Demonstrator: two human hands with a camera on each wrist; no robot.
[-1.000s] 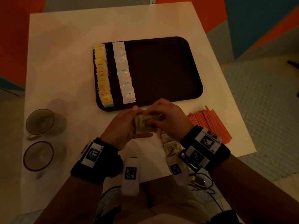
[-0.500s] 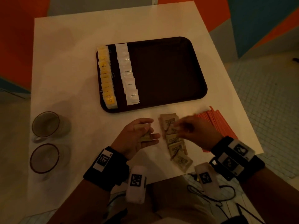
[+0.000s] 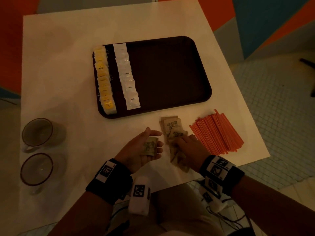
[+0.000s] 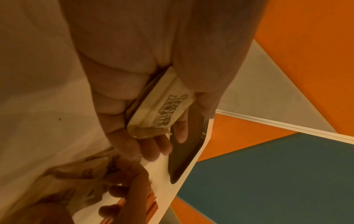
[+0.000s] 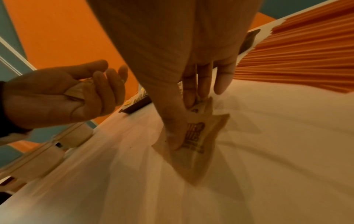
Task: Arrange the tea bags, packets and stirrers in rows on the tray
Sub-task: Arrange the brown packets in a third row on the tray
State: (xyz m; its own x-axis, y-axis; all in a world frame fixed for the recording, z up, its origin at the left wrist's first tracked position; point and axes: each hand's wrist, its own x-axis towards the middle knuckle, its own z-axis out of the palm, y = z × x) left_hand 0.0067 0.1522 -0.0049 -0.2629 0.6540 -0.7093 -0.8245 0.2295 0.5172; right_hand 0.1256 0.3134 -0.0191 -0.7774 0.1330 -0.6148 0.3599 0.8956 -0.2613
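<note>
A dark brown tray [image 3: 170, 65] holds a row of yellow tea bags [image 3: 104, 79] along its left edge and a row of white coffee packets [image 3: 127, 77] beside it. Loose brown packets [image 3: 170, 125] lie on the white table in front of the tray, with orange stirrers [image 3: 216, 132] to their right. My left hand [image 3: 154, 138] is palm up and holds a small stack of brown packets [image 4: 164, 109] between thumb and fingers. My right hand [image 5: 184, 124] reaches down into the pile and pinches one brown packet [image 5: 199, 131] against the table.
Two glass cups [image 3: 37, 132] [image 3: 36, 169] stand at the table's left front. The tray's middle and right parts are bare. The table's front edge runs just under my wrists, and a tiled floor lies to the right.
Both hands were together on the brown packet stack. They have come apart: the left keeps the stack, palm up, and the right has dropped onto the loose packets on the table.
</note>
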